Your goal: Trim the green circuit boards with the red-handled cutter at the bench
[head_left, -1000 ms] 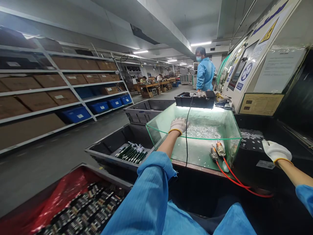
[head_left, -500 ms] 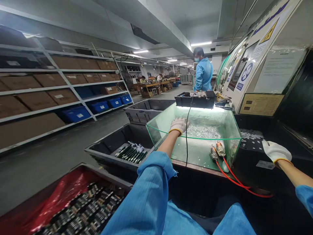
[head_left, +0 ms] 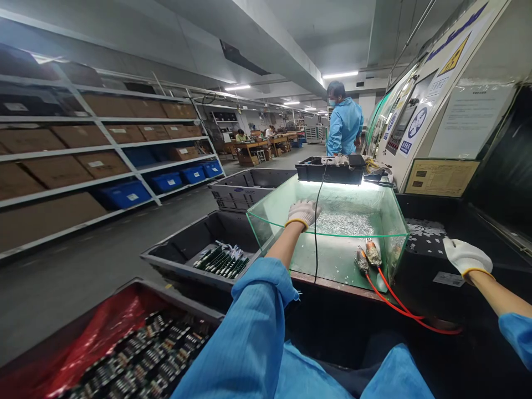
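Observation:
A white glove with a yellow cuff covers my left hand (head_left: 302, 213), which lies at the upper left part of the glass box (head_left: 328, 235), fingers apart and holding nothing visible. Inside the box are small pale scraps (head_left: 347, 223). Two tools (head_left: 373, 252) with red cords rest at its right front, and a thin black cable (head_left: 316, 233) hangs across it. On the right, my gloved right hand (head_left: 467, 256) is over the black surface, beside small white pieces (head_left: 428, 228); its fingertips are too unclear to read.
Left of the box stands a grey crate (head_left: 166, 256) with green boards (head_left: 220, 261). Nearer is a crate with a red bag (head_left: 112, 327) and many circuit boards (head_left: 145, 354). A person in blue (head_left: 344, 124) stands beyond a black tray (head_left: 330, 172). A machine (head_left: 440, 111) rises at right.
The view has shifted very slightly. The person in blue has turned a little. Both my hands keep nearly the same places.

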### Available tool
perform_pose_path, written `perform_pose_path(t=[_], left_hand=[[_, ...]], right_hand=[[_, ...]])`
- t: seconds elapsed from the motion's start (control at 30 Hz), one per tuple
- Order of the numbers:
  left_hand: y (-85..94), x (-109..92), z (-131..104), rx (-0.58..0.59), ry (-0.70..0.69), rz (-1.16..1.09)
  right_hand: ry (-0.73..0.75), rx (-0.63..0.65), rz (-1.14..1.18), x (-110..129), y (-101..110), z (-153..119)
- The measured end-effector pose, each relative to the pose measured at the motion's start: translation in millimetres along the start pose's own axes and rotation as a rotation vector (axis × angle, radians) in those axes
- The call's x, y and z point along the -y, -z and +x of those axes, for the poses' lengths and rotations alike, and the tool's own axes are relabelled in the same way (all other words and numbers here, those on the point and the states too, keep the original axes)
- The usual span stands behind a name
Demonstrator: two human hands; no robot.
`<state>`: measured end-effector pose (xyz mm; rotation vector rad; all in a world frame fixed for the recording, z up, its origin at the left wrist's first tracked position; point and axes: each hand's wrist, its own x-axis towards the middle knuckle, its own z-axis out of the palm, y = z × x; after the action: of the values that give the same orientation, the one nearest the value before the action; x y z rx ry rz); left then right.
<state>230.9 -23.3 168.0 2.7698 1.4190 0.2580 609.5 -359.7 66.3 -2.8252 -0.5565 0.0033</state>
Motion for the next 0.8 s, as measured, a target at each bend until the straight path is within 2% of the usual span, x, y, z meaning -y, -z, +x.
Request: perform_pose_path(t=[0.17,0.33,0.4,0.53,0.67,0.73,0.8], left_hand=[[-0.3,1.3,2.3,0.001,-0.005,-0.001],[-2.7,2.7,5.6,0.002,-0.004,0.014],[-4.0,2.4,6.3,-0.012,-0.011,0.02],[-4.1,0.0,7.3,-0.006,-0.018,0.058],[0.9,-2.9,10.4,0.022,-0.021,0.067],[4.7,-4.8,10.6,0.041,-0.023,0.062],[8.3,-6.8,9.4,0.06,-0.021,0.068]], right_hand=[[-0.016,-0.061,0.03,-4.5,-7.0,2.4],[-0.02,-0.235,0.078,-11.7,-24.1,5.5],[0.041,-0.342,0.107,-15.0,-32.7,4.7],[0.279,-0.625,0.119,-21.5,-52.9,-8.5],[0.398,-0.885,0.095,-30.0,-83.0,-27.3],[0.432,-0.934,0.072,-35.0,-97.3,-34.3],[0.45,-0.926,0.05,-39.2,-106.8,-38.5]])
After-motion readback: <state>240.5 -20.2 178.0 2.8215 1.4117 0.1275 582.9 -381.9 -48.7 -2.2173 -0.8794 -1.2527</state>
